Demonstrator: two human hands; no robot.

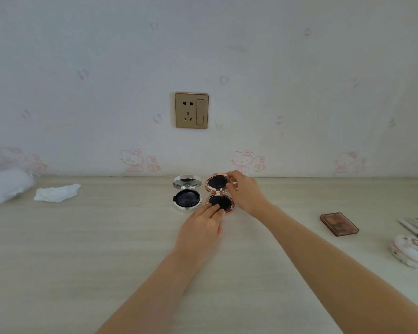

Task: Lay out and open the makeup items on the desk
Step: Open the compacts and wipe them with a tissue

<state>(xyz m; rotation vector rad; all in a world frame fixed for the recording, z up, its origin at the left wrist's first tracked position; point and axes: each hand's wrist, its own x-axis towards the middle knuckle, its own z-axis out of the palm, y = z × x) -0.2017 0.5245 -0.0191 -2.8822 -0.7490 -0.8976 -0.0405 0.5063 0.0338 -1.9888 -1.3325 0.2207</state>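
1 head view looks forward and down over the desk [106, 249] toward the wall [299, 68].

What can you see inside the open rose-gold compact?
The rose-gold compact shows a black puff in its base. The left hand covers the puff's front edge; anything beneath the puff is hidden.

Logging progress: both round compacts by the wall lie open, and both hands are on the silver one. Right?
Not quite. In the head view, both compacts are open, but the left hand and right hand are on the pink compact, not the silver compact.
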